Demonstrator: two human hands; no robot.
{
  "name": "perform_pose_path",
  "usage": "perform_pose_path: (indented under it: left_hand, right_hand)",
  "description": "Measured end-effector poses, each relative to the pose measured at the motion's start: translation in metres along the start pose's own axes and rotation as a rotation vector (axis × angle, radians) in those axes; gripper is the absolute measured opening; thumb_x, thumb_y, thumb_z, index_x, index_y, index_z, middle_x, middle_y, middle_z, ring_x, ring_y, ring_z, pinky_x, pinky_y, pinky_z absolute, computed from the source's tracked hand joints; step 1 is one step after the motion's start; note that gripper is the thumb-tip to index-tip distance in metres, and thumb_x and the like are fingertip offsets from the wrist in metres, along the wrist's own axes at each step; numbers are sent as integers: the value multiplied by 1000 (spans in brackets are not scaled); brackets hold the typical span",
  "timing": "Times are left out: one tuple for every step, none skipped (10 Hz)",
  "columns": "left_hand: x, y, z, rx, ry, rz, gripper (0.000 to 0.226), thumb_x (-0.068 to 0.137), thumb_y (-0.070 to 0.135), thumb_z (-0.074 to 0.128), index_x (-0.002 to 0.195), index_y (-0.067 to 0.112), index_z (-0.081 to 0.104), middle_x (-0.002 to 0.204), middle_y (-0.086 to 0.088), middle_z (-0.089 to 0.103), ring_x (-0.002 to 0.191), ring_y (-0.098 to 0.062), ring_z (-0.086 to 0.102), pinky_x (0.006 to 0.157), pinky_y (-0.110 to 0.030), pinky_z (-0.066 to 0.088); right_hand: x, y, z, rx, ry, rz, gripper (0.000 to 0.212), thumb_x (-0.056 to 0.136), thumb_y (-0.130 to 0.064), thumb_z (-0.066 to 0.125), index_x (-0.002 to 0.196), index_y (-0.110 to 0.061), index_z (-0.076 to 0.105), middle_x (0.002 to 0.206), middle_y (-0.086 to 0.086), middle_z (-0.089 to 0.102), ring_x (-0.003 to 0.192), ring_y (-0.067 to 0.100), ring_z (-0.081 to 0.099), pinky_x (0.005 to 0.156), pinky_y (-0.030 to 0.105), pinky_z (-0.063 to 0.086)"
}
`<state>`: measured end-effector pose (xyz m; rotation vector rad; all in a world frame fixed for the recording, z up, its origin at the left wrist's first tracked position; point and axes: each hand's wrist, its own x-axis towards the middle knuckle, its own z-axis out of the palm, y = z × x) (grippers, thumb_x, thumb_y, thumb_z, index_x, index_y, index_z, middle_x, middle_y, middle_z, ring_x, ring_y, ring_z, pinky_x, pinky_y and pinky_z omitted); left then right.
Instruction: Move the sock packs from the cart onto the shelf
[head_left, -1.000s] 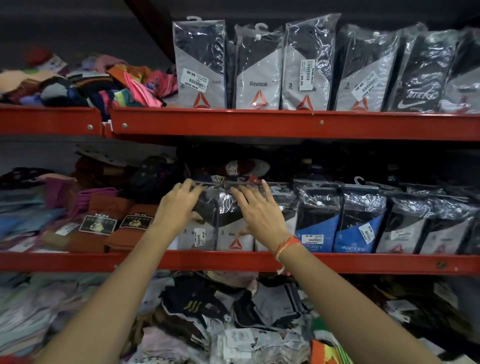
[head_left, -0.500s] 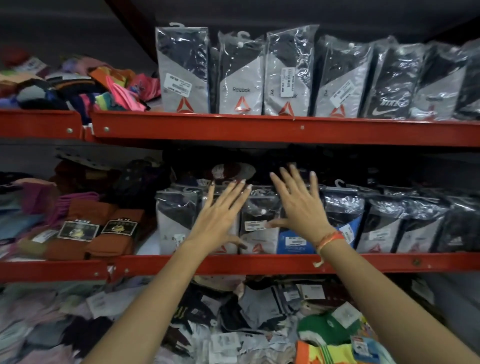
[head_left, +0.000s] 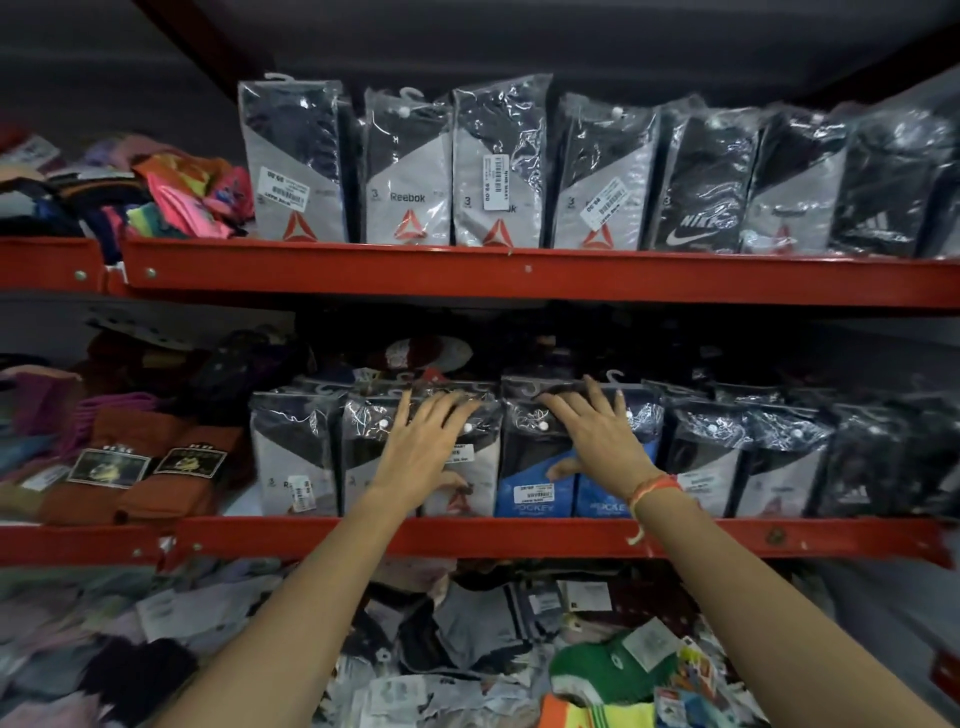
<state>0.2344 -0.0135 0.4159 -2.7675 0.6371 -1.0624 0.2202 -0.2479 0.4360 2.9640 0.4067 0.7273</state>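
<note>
Bright loose socks (head_left: 171, 200) are heaped on the top left. Brown folded socks (head_left: 156, 467) lie below. A green cap (head_left: 608, 670) sits lowest.

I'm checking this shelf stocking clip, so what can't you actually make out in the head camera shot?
1. The cart: out of the head view.
2. Packs under the left hand and right hand: labels partly covered.
3. Rear of the middle shelf: dark, hidden behind the front packs.
4. Price stickers: too small to read.
5. Pile below: blurred, partly behind the arms.

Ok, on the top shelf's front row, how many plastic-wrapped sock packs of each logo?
Grey-and-black red-triangle Reebok sock packs: 5
Black white-swoosh Nike sock pack: 1
Black white-striped Adidas sock pack: 1
Total: 7; the far right edge is unclear.
</note>
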Motion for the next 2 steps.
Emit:
perform_pose_path:
  left_hand:
    - [-5, 8, -8, 45, -13, -45, 112, 63, 57, 73, 149, 20, 10, 156, -5, 23, 144, -23, 18, 113, -53, -4]
    - [-3, 13, -24, 52, 175, -18, 92, 78, 65, 49, 149, 18, 15, 155, -5, 27, 143, -23, 23, 118, -48, 0]
  right_hand:
    - [-10, 0, -7, -69, 2, -37, 105, 78, -61, 64, 155, -23, 3, 161, 4, 19, 151, 32, -1, 118, 64, 7]
    - [-16, 2, -19, -122, 267, -131, 89, 85, -67, 42, 154, -17, 15, 160, 7, 29, 151, 25, 12, 121, 55, 17]
